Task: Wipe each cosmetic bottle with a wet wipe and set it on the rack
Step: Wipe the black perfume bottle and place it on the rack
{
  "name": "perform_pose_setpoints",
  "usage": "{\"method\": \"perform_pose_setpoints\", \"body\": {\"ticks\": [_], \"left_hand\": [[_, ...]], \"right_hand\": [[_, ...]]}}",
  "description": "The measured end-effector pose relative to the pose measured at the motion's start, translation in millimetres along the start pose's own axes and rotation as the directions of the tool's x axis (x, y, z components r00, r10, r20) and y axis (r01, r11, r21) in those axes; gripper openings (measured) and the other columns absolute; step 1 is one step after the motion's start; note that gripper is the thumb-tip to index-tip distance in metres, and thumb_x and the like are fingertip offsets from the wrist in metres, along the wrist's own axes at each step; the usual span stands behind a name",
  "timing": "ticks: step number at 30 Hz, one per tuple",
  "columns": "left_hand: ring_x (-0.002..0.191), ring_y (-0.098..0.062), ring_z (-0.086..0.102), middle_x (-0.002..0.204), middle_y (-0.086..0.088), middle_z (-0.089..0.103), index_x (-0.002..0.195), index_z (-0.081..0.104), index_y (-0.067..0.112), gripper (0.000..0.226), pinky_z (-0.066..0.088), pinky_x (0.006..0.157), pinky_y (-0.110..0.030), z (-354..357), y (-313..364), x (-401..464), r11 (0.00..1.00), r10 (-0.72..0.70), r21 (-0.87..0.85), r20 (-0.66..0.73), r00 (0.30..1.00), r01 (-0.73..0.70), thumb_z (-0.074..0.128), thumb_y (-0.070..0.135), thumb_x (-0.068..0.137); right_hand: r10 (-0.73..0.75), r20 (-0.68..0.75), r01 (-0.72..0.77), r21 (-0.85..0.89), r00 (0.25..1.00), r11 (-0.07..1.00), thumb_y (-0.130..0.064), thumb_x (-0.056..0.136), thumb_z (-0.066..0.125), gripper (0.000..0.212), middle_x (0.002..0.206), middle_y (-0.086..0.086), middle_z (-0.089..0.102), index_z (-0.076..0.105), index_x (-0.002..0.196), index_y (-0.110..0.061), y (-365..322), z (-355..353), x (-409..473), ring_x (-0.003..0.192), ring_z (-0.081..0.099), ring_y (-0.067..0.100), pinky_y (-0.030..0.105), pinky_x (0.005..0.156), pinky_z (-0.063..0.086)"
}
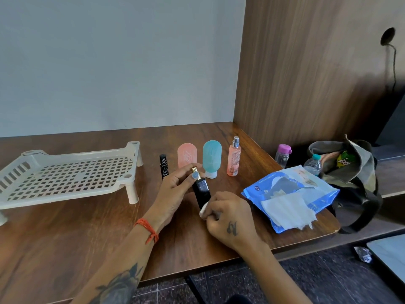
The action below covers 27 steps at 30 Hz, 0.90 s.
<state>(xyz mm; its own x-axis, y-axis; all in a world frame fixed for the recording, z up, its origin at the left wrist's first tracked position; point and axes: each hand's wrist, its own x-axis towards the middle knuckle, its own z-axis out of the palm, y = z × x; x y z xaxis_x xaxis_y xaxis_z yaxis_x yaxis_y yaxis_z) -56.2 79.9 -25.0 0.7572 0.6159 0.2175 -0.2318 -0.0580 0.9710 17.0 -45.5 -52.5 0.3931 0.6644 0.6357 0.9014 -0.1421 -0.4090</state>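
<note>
Just 1 head-worn wide-angle cam, looking forward and down at the wooden table (pixel 65 238) from close up, with the wall (pixel 109 62) straight ahead.

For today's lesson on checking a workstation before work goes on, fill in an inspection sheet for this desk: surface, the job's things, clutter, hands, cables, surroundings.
Surface: brown wood-grain desk, dry as far as visible.
Job's things: cream perforated plastic rack, nothing on it; black gold-capped bottle held in the hands; black slim tube, pink squeeze bottle, teal squeeze bottle and pink spray bottle standing behind; blue wet-wipe pack with a sheet pulled out.
Clutter: olive bag, two small water bottles beside it.
Hands: left hand grips the bottle's neck; right hand presses a white wipe on it.
Cables: dark cable on the side panel.
Surroundings: grey wall, wooden side panel, dark tiled floor.
</note>
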Motion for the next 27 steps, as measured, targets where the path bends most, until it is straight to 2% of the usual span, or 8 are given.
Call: {"method": "perform_pose_setpoints", "body": {"ticks": [4, 8, 10, 13, 17, 21, 23, 27], "left_hand": [[0.095, -0.006, 0.065, 0.107, -0.006, 0.070, 0.106, 0.064, 0.023, 0.022, 0.054, 0.079, -0.018, 0.1, -0.1, 0.3, 1.000, 0.004, 0.009, -0.001, 1.000, -0.004, 0.054, 0.012, 0.091], [0.106, -0.015, 0.063, 0.110, -0.007, 0.069, 0.107, 0.065, 0.025, 0.022, 0.052, 0.090, -0.029, -0.5, -0.3, 0.3, 1.000, -0.008, 0.013, 0.006, 1.000, 0.008, 0.055, 0.015, 0.090], [0.105, -0.013, 0.063, 0.106, -0.004, 0.071, 0.106, 0.066, 0.026, 0.022, 0.053, 0.089, -0.027, -0.5, -0.3, 0.1, 1.000, -0.009, 0.013, 0.005, 1.000, 0.009, 0.056, 0.015, 0.089], [0.104, -0.012, 0.063, 0.103, -0.001, 0.072, 0.103, 0.065, 0.027, 0.022, 0.054, 0.084, -0.022, -0.4, -0.3, 0.5, 1.000, -0.008, 0.013, 0.003, 1.000, 0.008, 0.055, 0.014, 0.090], [0.099, -0.009, 0.064, 0.096, 0.003, 0.073, 0.099, 0.066, 0.030, 0.021, 0.053, 0.086, -0.027, 0.1, 0.6, -0.6, 1.000, -0.005, -0.006, 0.016, 1.000, 0.005, 0.055, 0.014, 0.090], [0.101, -0.008, 0.063, 0.101, 0.002, 0.072, 0.097, 0.066, 0.032, 0.022, 0.053, 0.084, -0.021, 0.5, 1.5, -0.7, 1.000, 0.006, 0.004, -0.001, 1.000, -0.006, 0.056, 0.014, 0.089], [0.103, -0.011, 0.063, 0.105, 0.001, 0.071, 0.097, 0.066, 0.032, 0.022, 0.053, 0.084, -0.020, -0.3, 1.5, -0.4, 1.000, 0.008, 0.014, -0.001, 1.000, -0.008, 0.056, 0.014, 0.090], [0.107, -0.017, 0.063, 0.110, -0.004, 0.069, 0.100, 0.067, 0.031, 0.022, 0.052, 0.091, -0.032, -1.5, 0.6, -0.4, 1.000, -0.004, 0.003, 0.011, 1.000, 0.004, 0.056, 0.014, 0.090]], "right_hand": [[0.083, -0.100, -0.080, 0.036, 0.991, 0.996, -0.007, 0.062, 0.057, 0.016, 0.072, -0.009, 0.061, 0.064, 0.062, -0.021, 2.6, 1.1, 2.6, 0.068, 0.054, 0.005, 0.015, 0.058, 0.040], [-0.018, -0.019, 0.019, 0.041, 1.000, 0.999, -0.007, 0.061, 0.060, 0.014, 0.069, -0.009, 0.061, 0.065, 0.059, -0.020, 0.5, -0.8, 0.4, 0.067, 0.055, 0.006, 0.019, 0.056, 0.042], [0.017, -0.005, -0.017, 0.006, 1.000, 1.000, -0.010, 0.060, 0.059, 0.013, 0.065, -0.010, 0.060, 0.064, 0.055, -0.020, 1.8, 0.3, -0.5, 0.064, 0.055, 0.006, 0.021, 0.052, 0.044], [0.092, -0.088, -0.092, 0.008, 0.992, 0.996, -0.008, 0.060, 0.057, 0.014, 0.068, -0.010, 0.060, 0.063, 0.057, -0.020, 3.9, 1.9, 1.2, 0.065, 0.056, 0.007, 0.020, 0.055, 0.043], [-0.021, -0.037, 0.022, 0.015, 0.999, 1.000, -0.006, 0.061, 0.059, 0.014, 0.070, -0.010, 0.062, 0.064, 0.059, -0.019, 0.9, 0.7, 0.2, 0.067, 0.054, 0.007, 0.021, 0.055, 0.043], [0.066, -0.049, -0.069, -0.074, 0.997, 0.995, -0.009, 0.056, 0.060, 0.014, 0.061, -0.011, 0.058, 0.061, 0.053, -0.023, 4.3, 2.4, 0.2, 0.060, 0.051, 0.006, 0.016, 0.049, 0.036], [0.093, -0.111, -0.097, -0.033, 0.989, 0.995, -0.007, 0.060, 0.059, 0.014, 0.070, -0.009, 0.061, 0.063, 0.061, -0.020, 5.5, 3.6, 1.4, 0.066, 0.054, 0.008, 0.015, 0.056, 0.036], [-0.028, -0.099, 0.031, 0.034, 0.995, 0.999, -0.003, 0.065, 0.059, 0.020, 0.083, -0.004, 0.065, 0.066, 0.078, -0.016, -0.5, 1.4, 0.7, 0.077, 0.056, 0.010, 0.016, 0.066, 0.042]]}}
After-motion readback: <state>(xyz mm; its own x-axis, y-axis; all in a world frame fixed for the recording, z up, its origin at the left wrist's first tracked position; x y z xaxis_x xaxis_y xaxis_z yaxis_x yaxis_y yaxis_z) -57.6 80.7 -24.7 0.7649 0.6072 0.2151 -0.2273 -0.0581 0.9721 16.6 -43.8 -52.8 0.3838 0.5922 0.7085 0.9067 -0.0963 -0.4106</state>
